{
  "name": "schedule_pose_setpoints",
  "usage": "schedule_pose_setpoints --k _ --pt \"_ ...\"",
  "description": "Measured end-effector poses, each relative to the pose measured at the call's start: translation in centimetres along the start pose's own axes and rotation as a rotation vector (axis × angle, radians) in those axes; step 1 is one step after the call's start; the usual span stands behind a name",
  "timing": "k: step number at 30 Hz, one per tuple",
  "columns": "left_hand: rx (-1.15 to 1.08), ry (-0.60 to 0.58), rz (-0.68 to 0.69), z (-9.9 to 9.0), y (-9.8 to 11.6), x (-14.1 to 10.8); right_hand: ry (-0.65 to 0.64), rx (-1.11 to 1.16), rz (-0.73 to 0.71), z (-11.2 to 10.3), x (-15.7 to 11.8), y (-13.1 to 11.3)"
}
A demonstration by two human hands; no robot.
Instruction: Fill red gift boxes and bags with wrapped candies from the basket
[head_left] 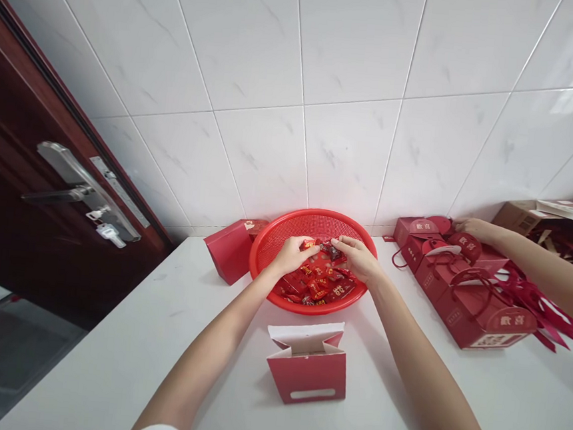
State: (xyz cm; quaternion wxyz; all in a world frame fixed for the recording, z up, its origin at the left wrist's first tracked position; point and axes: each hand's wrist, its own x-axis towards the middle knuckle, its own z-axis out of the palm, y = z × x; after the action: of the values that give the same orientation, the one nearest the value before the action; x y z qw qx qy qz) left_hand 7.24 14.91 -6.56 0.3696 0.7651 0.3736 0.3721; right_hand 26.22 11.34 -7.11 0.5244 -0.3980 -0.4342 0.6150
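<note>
Red mesh basket (285, 225): stands on the white table (155, 337) near the tiled wall (279, 74); clock directions here run from its centre.
Wrapped sweets (317, 288): inside the basket, mainly towards 6 o'clock, mostly red with some dark ones.
Left hand (290, 254): over the basket between 9 and 10 o'clock, thumb and fingers clamped on a red-and-yellow sweet (308, 244).
Right hand (360, 258): over the basket between 2 and 3 o'clock, fingertips at a dark sweet (332, 252); I cannot tell whether they grip it.
Open box (305, 377): red, at 6 o'clock, just beside the basket, its top open.
Other red box (227, 253): at 9 o'clock, close by the rim.
Handled boxes (453, 293): grouped at 3 o'clock, ribbons (551, 312) beyond.
Co-worker's hand (476, 228): at those boxes, between 2 and 3 o'clock.
</note>
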Motion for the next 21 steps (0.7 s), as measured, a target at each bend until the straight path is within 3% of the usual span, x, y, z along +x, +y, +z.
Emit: schedule_pose_setpoints --k 8,15,21 --pt "0.155 0.022 0.006 0.04 -0.09 -0.11 0.173 -0.205 -0.142 0.28 0.41 0.75" --pt "0.322 -0.26 -0.035 0.16 -0.31 -0.36 0.135 -0.256 -0.177 0.5 0.29 0.76" --pt "0.375 -0.348 -0.054 0.08 -0.28 -0.43 0.104 -0.229 -0.119 0.6 0.23 0.57"
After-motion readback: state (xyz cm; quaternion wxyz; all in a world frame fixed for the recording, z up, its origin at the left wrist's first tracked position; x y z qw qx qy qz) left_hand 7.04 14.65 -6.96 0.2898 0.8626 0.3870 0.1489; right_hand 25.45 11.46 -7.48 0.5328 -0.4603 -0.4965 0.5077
